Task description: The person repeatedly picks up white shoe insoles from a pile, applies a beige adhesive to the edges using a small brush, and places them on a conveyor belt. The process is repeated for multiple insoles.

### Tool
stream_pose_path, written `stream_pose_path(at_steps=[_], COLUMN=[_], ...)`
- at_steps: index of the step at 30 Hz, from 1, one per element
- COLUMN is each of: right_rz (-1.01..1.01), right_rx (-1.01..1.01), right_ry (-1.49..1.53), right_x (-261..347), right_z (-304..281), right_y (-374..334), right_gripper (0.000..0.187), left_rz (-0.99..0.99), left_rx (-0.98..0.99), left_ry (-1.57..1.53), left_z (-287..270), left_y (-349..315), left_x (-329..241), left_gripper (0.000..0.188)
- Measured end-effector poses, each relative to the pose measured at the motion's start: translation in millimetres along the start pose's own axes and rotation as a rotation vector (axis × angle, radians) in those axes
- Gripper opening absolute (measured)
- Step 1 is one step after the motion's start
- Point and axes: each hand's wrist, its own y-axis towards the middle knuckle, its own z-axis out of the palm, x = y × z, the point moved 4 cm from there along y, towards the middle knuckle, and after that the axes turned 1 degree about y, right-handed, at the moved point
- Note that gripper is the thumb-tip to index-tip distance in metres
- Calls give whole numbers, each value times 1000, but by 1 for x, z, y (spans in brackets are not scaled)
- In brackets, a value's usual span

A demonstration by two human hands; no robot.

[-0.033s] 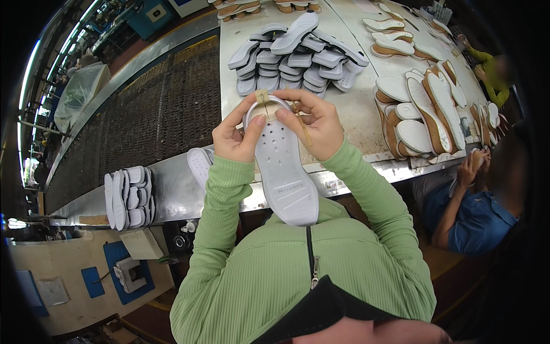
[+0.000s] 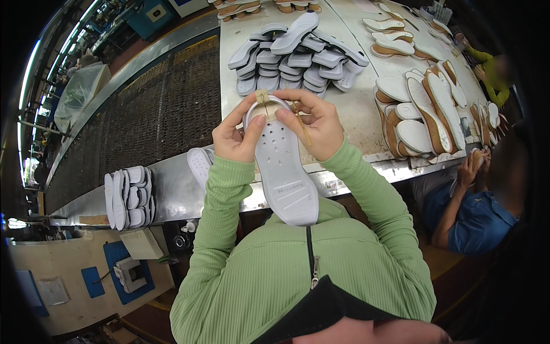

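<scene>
Both of my hands hold a light grey shoe sole [image 2: 282, 166] upright before my chest, its wide end resting against my jacket. My left hand [image 2: 236, 133] grips the far end from the left, thumb on the face. From the right, my right hand [image 2: 318, 123] grips the same end, its thumb close to the other. Between the thumbs a beige piece [image 2: 262, 96] with a dark centre line lies over the sole's end and folds past its rim. A thin yellowish strip [image 2: 305, 131] hangs by my right fingers. What my fingers do behind the sole is hidden.
Beyond my hands a heap of grey soles [image 2: 298, 57] covers part of the white table [image 2: 349, 123]. White-and-cork soles [image 2: 424, 109] stand at right. Left are a dark mesh conveyor [image 2: 143, 103] and stacked grey soles [image 2: 130, 195]. A co-worker in blue [image 2: 475, 221] sits at right.
</scene>
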Motion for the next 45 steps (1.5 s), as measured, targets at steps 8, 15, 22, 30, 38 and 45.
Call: stream_pose_path(at_steps=[8,15,22,30,38,45], right_rz=[-75,-535,-810,-508,-456,-519], right_rx=[-17,-110,-81,72,178,202], right_ry=[-41,-481,-823,-375,-305,-468], right_x=[10,51,78,123,147,144], right_z=[2,-7,2,-13,-15,-7], right_y=[-2,0,2,-10,-16,-10], right_gripper=[30,26,17,28,17,11], left_rz=[30,66,103,292,422,464], left_rx=[-30,0,-8,107,176,190], left_ry=[51,44,51,209,273,295], left_z=[7,11,19,16,20,22], left_y=[-2,0,-5,-22,-27,-28], left_x=[-9,-17,-34,-62,-74,-74], left_gripper=[37,34,34,31,34,37])
